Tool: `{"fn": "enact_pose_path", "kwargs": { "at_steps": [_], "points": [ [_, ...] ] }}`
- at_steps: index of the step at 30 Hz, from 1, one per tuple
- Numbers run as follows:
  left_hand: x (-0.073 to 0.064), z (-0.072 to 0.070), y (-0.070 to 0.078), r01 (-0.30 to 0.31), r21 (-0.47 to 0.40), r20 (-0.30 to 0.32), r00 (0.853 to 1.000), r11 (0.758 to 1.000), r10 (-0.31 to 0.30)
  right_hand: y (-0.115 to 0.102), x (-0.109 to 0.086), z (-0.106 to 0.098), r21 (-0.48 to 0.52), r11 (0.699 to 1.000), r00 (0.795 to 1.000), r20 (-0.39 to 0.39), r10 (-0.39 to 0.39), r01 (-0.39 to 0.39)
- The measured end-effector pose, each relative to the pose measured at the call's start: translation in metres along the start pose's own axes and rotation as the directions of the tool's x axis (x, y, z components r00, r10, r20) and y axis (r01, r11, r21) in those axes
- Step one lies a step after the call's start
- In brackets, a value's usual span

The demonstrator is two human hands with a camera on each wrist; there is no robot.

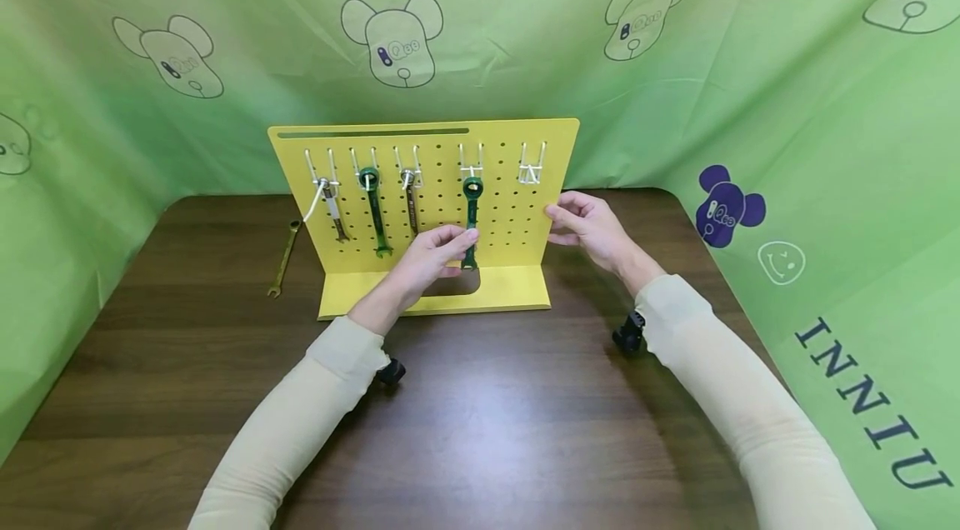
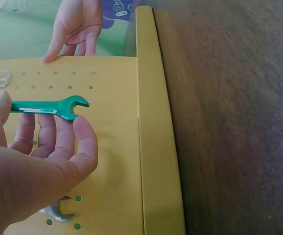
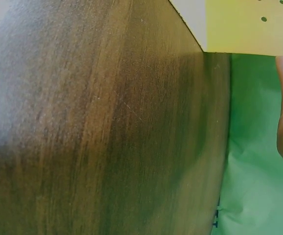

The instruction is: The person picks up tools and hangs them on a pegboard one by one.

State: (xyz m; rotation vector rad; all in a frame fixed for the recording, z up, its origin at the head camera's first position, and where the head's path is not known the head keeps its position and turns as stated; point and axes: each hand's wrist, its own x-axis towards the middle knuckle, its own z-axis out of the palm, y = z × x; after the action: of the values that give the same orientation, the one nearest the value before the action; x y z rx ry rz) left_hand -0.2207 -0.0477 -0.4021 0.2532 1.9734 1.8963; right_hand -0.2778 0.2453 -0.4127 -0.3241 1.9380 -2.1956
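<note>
A yellow pegboard (image 1: 510, 247) stands upright on its base. My left hand (image 1: 427, 262) pinches the lower part of a green wrench (image 1: 472, 201) between thumb and fingers. The ring end of this wrench is at a white hook in front of the board. In the left wrist view, the green wrench's open end (image 2: 72, 105) sticks out past the thumb. My right hand (image 1: 592, 232) grips the board's right edge, thumb at the edge and the other fingers partly hidden behind it.
On hooks to the left hang a silver wrench (image 1: 331, 207), another green wrench (image 1: 377, 213) and a dark-handled wrench (image 1: 411, 201). An empty white hook (image 1: 530, 167) is at the right. A gold-coloured wrench (image 1: 283, 263) lies on the brown table (image 1: 480, 413). Green fabric (image 1: 495, 22) encloses the back and sides.
</note>
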Motion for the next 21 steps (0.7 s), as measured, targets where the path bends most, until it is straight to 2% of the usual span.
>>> {"fn": "enact_pose_path", "kwargs": {
  "at_steps": [10, 21],
  "points": [
    [0.0049, 0.0036, -0.0004, 0.003, -0.051, -0.084, 0.996, 0.999, -0.008, 0.0005, 0.0002, -0.0012, 0.011, 1.000, 1.000, -0.004, -0.001, 0.001],
    [0.0088, 0.0090, 0.0047, 0.024, -0.096, -0.203, 0.978, 0.995, -0.043, 0.0020, 0.0013, -0.0017, 0.021, 1.000, 1.000, 0.006, -0.004, 0.003]
  ]
}}
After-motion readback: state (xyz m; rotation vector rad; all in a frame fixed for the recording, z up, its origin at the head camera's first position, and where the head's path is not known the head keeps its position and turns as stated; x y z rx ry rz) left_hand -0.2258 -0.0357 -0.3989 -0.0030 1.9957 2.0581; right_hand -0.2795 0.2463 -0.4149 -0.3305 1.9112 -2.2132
